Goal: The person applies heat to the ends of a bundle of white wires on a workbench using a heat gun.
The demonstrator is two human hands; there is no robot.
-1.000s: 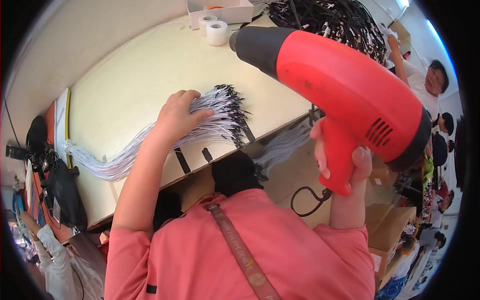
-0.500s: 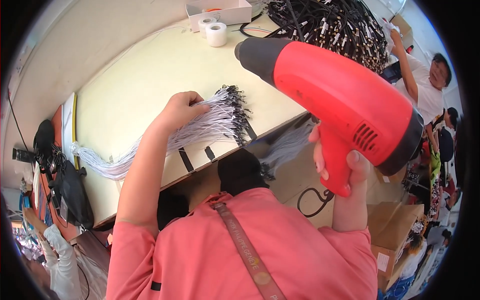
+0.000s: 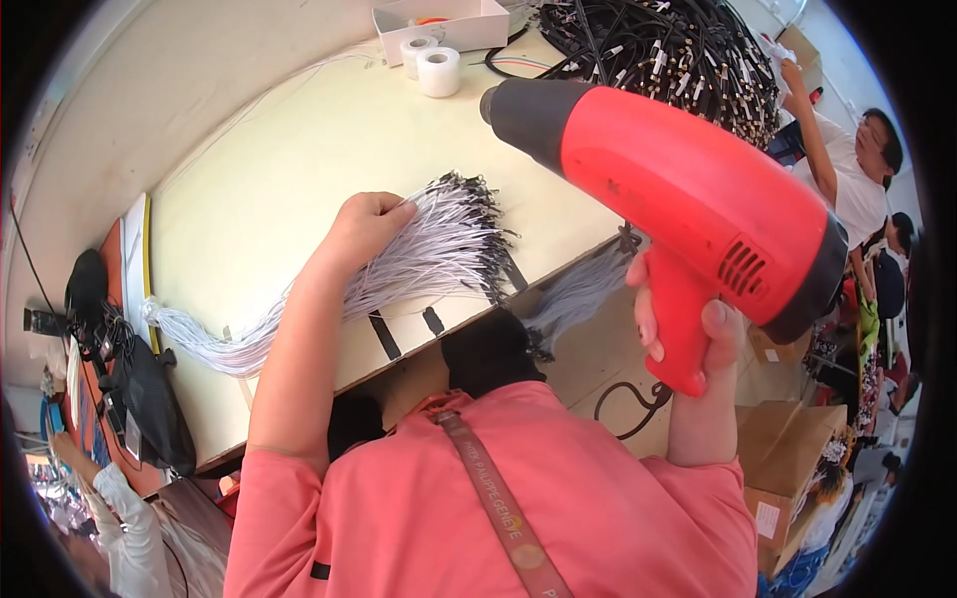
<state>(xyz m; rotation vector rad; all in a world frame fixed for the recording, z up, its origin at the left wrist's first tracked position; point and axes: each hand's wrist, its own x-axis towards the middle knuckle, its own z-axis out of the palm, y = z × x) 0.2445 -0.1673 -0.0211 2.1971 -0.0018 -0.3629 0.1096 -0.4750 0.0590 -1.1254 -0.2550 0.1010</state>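
Along the table lies a long bundle of thin white wires [image 3: 424, 264]. Black sleeves and small ring-shaped terminals [image 3: 490, 234] show at its fanned-out right end. My left hand [image 3: 367, 231] grips the upper edge of the bundle, thumb toward the wire ends; its other fingers are partly hidden. My right hand [image 3: 725, 344] is wrapped around the handle of a red heat gun [image 3: 688, 174]. The gun's black nozzle [image 3: 533, 115] points to the upper left, held up beyond the wire ends and apart from them.
Two white tape rolls [image 3: 439, 74] and a white box [image 3: 454, 28] stand at the far edge. A pile of black cables [image 3: 658, 55] fills the far right. More wires [image 3: 578, 294] hang below the table edge. A cardboard box [image 3: 788, 448] sits at right; other people [image 3: 859, 184] are nearby.
The wire ends under my left hand are spread a little wider toward the near edge. The view has shifted slightly; my right hand still holds the heat gun up in much the same pose.
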